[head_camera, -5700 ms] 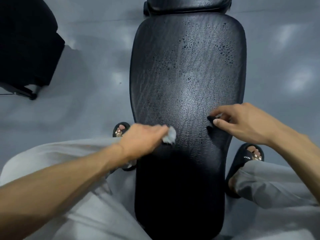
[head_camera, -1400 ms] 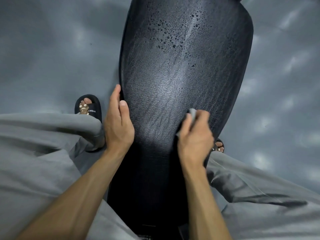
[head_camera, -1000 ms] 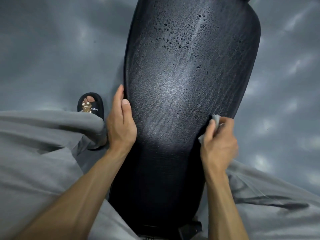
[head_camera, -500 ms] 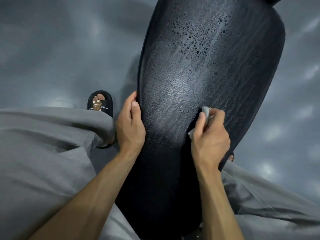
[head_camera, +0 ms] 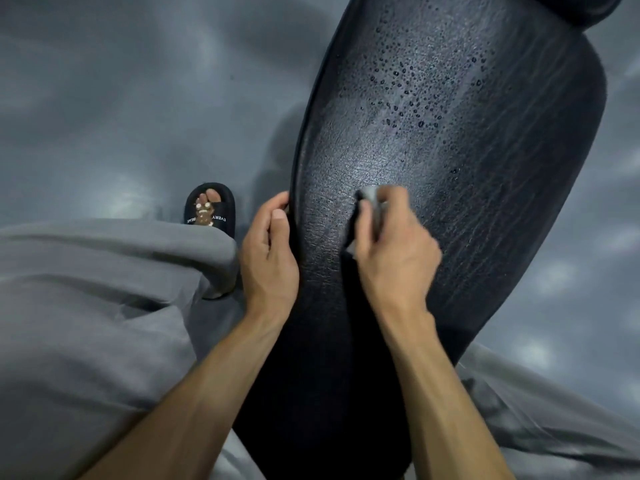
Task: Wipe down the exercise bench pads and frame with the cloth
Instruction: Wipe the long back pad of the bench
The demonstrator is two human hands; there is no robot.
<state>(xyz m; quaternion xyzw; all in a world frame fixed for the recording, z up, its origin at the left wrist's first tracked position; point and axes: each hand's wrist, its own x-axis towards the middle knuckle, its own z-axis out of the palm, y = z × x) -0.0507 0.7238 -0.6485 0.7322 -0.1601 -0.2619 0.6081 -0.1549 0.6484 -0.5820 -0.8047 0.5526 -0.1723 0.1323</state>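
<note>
Cloth: bunched grey cloth (head_camera: 370, 201) under the right hand (head_camera: 394, 247), pressed on the black bench pad (head_camera: 467, 161).
Right hand: fingers curled round it.
Left hand (head_camera: 270, 258): grips the pad's left edge.

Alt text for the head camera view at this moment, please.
The right hand presses a small grey cloth onto a black bench pad, while the left hand grips the pad's left edge. Water droplets bead farther up the pad; grey trousers and a black slipper show left.
</note>
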